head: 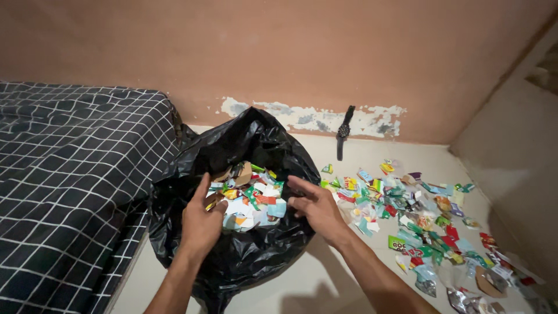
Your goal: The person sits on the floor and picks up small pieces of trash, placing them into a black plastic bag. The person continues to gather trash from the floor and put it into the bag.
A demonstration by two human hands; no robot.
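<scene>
A black plastic bag (244,145) stands open on the floor, partly filled with torn coloured paper and wrapper scraps (250,197). My left hand (200,221) rests at the bag's left inner edge, its fingers curled around a few scraps. My right hand (317,209) is at the bag's right rim with fingers spread, touching the plastic and holding nothing that I can see. A wide scatter of the same coloured scraps (418,227) lies on the floor to the right of the bag.
A mattress with a dark checked sheet (70,174) fills the left side. A black wristwatch (344,131) leans against the peeling pink wall at the back. A pale wall (511,151) closes the right side.
</scene>
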